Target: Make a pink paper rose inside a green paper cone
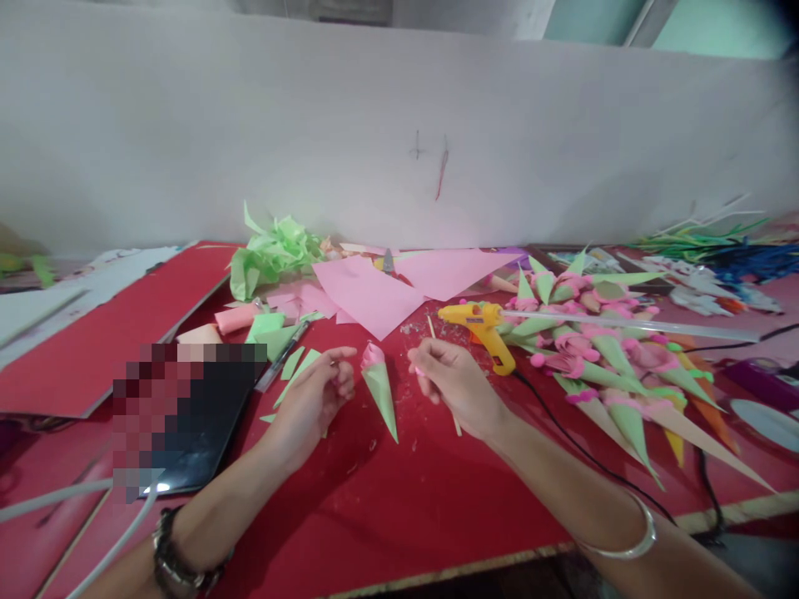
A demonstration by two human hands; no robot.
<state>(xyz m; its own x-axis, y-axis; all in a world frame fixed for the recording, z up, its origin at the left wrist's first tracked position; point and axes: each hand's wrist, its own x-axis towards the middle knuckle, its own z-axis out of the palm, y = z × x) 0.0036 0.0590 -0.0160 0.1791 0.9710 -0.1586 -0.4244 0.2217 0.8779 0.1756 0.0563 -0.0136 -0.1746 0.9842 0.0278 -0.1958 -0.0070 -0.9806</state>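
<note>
A small cone of light green paper (380,401) with a rolled pink paper flower (373,356) in its mouth lies on the red table between my hands. My left hand (315,393) hovers just left of it, index finger stretched out, the others loosely bent, holding nothing I can see. To the right of the cone, my right hand (459,384) is closed in a pinch; a small pink piece (419,372) shows at its fingertips, its kind unclear. Under that hand runs a thin wooden stick (432,327). Beyond it rests a yellow glue gun (493,329) with a long clear glue stick (630,323).
Finished paper cone flowers (587,358) are heaped on the right. Pink paper sheets (368,291) and crumpled green paper (275,249) lie at the back. Left are green paper pieces (300,370), a cutter (284,353) and a dark tablet-like device (218,424). A black cord (562,433) crosses the right side.
</note>
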